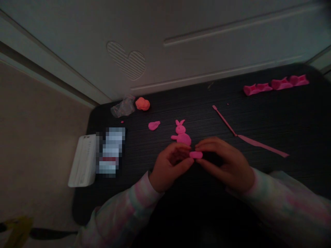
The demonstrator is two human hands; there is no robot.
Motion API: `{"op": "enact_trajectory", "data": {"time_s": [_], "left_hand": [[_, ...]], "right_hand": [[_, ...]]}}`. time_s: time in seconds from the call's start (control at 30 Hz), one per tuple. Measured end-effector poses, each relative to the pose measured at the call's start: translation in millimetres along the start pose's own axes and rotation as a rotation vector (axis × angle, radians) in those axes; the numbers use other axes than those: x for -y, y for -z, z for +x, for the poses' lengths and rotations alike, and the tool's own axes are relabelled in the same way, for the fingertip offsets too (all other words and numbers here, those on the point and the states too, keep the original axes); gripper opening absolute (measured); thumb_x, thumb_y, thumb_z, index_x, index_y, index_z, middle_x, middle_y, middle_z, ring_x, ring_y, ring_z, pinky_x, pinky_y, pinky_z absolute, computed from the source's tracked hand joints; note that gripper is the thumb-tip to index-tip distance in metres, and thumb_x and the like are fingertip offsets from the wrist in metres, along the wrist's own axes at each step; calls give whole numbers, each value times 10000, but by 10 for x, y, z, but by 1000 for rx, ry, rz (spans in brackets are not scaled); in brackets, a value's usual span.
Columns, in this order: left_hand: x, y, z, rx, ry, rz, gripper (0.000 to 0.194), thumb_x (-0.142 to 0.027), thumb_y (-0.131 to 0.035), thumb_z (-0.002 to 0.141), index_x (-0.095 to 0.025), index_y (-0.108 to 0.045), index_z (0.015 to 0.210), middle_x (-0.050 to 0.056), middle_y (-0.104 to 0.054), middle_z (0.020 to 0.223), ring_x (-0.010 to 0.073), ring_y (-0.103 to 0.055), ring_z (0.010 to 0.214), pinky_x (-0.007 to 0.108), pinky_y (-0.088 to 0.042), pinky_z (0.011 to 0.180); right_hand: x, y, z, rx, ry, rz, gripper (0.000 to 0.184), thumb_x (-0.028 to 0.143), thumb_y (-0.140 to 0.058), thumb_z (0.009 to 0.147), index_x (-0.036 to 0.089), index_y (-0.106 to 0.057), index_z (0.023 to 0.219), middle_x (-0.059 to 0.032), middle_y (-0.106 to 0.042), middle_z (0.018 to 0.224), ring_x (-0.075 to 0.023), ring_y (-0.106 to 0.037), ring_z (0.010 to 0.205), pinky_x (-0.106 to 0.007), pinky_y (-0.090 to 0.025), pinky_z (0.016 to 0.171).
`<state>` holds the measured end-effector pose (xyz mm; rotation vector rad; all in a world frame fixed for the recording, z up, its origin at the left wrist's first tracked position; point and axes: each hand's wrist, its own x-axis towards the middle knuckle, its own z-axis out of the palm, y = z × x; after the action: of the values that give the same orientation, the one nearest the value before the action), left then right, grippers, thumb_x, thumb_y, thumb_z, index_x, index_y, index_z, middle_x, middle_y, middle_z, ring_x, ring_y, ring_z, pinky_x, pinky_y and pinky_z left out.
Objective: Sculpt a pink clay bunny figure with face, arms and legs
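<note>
A small pink roll of modelling clay (196, 155) is pinched between my two hands, over the near part of the dark table. My left hand (172, 165) is closed on its left end, and my right hand (226, 162) grips its right end with thumb and fingers. Just beyond my left fingers lies a pink clay rabbit (183, 139) with two ears, a round head, a round body and one arm on its left side. My fingers hide the rabbit's lower edge. Left of it rests a flattened pink clay lump (154, 125).
An orange clay lump (142, 104) lies beside a crumpled clear wrapper (123, 107). A phone (112, 150) and a white box (83, 160) are at the left edge. Rightward are a pink modelling tool (261, 145) and a pink moulded strip (276, 84). A white panel (193, 62) stands behind the table.
</note>
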<state>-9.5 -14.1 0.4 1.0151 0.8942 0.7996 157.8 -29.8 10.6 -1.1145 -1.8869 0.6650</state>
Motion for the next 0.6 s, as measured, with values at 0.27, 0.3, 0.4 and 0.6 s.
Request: {"op": "enact_trajectory", "data": {"time_s": [0.27, 0.3, 0.4, 0.6], "left_hand": [[-17, -2, -14, -50, -108, 370, 157, -229, -621, 690, -175, -626, 838, 25, -612, 787, 124, -565, 706, 236, -459, 658], [-20, 0, -16, -56, -117, 401, 157, -238, -620, 692, -178, -630, 837, 23, -612, 778, 126, -563, 703, 236, -457, 653], [-20, 6, -26, -78, -146, 451, 150, -245, -624, 691, -187, -635, 829, 16, -607, 754, 121, -555, 690, 227, -447, 636], [16, 13, -13, 26, -63, 85, 167, -201, -638, 674, -179, -575, 827, -1, -601, 763, 91, -558, 662, 203, -454, 619]], "right_hand": [[-11, 0, -12, 14, -22, 5, 191, 186, -546, 762, 207, -537, 951, -57, -599, 872, -164, -570, 827, -316, -489, 713], [-11, 1, -12, 15, -23, 4, 191, 184, -544, 763, 207, -537, 953, -57, -599, 873, -164, -571, 827, -316, -490, 713], [-8, 4, -10, 15, -17, 4, 195, 175, -544, 762, 203, -541, 955, -57, -601, 875, -158, -569, 825, -305, -493, 712], [-13, 11, -18, 53, -7, 29, 203, 148, -546, 764, 194, -551, 962, -58, -606, 880, -148, -564, 833, -288, -487, 719]]}}
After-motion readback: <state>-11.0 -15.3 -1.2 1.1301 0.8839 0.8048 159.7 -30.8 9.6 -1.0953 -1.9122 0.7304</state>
